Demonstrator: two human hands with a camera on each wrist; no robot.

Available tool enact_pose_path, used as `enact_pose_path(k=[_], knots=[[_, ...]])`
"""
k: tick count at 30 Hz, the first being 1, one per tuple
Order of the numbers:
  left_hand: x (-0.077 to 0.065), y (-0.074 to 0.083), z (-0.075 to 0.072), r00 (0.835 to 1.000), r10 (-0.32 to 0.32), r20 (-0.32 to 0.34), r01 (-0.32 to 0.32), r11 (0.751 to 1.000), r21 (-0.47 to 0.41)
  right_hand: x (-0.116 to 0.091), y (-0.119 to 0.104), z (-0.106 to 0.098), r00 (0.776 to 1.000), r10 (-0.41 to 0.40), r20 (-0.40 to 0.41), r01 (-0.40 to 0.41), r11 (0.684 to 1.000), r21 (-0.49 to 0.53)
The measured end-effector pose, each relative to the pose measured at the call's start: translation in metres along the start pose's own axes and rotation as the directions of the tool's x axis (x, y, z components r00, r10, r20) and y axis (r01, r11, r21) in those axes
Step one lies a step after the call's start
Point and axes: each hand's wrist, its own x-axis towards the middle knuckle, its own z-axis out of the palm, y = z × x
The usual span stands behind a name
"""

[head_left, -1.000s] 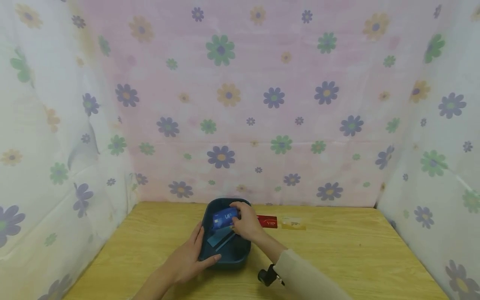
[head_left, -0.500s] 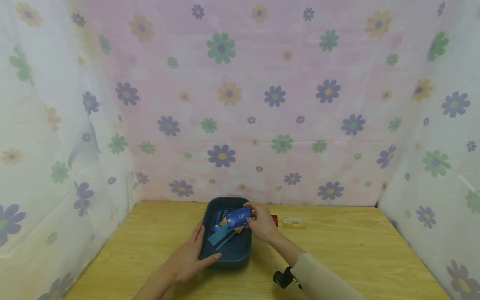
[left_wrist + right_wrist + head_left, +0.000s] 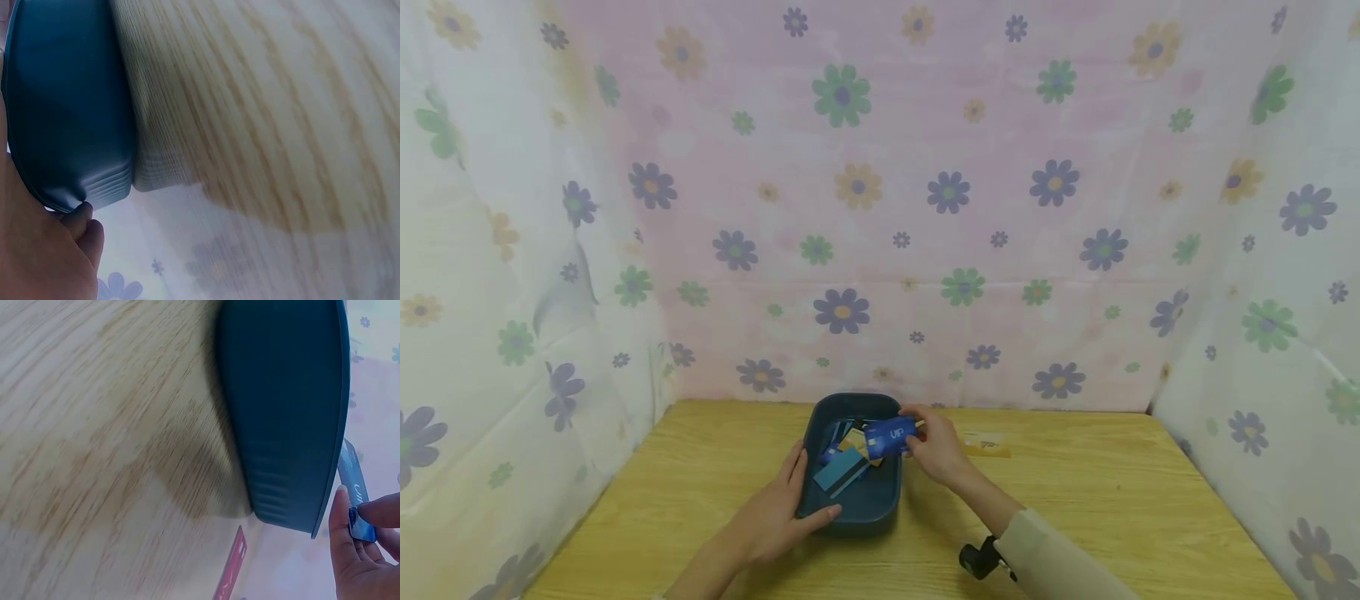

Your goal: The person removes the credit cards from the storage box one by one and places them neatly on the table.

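A dark teal plastic bin (image 3: 850, 527) sits on the table. My left hand (image 3: 775, 517) holds its left side, fingers along the outer wall and thumb over the near rim; in the left wrist view fingertips (image 3: 78, 219) bend at the bin's edge. Between thumb and fingers, my right hand (image 3: 940, 450) pinches a blue VIP card (image 3: 886, 437) above the bin's right rim. The right wrist view has this card (image 3: 354, 472) just past the rim. Inside the bin lie several cards, among them a light blue card with a dark stripe (image 3: 841, 472) and yellow ones partly covered.
Right of the bin, a gold card (image 3: 988, 444) lies on the wooden table (image 3: 1075, 500). A red card (image 3: 231, 565) shows in the right wrist view, mostly hidden by my right hand in the head view. Flowered cloth (image 3: 880, 250) surrounds the table's back and sides.
My right hand has lifted the blue VIP card off the other cards and drawn it right to the bin's right rim, uncovering yellow cards beneath. My left hand has stayed at the bin.
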Motion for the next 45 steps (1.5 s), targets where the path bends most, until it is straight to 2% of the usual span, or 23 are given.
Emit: enact_pose_path(k=[9,15,22,31,38,45], knots=[[0.001,0.001,-0.001,1.0,-0.001,-0.01,0.001,1.0,0.002,-0.001,0.008,-0.009,1.0,-0.003,-0.024,0.003,1.0,-0.007],[0.0,0.002,-0.001,1.0,-0.003,-0.008,0.003,1.0,0.001,-0.007,0.011,-0.02,0.998,0.034,-0.051,-0.033,0.999,0.019],[0.001,0.002,-0.002,1.0,-0.007,-0.003,0.007,1.0,-0.006,-0.013,0.014,-0.037,0.995,0.07,-0.075,-0.068,0.997,0.034],[0.002,-0.001,-0.003,1.0,-0.002,0.001,0.002,1.0,0.001,-0.022,0.025,-0.056,0.988,0.126,-0.088,-0.127,0.992,-0.004],[0.001,-0.002,-0.002,1.0,0.001,0.002,-0.001,1.0,-0.004,-0.032,0.032,-0.072,0.986,0.138,-0.09,-0.14,0.99,-0.022],[0.001,-0.001,-0.001,1.0,0.003,0.004,-0.003,1.0,-0.008,-0.04,0.041,-0.095,0.985,0.151,-0.078,-0.155,0.987,-0.044]])
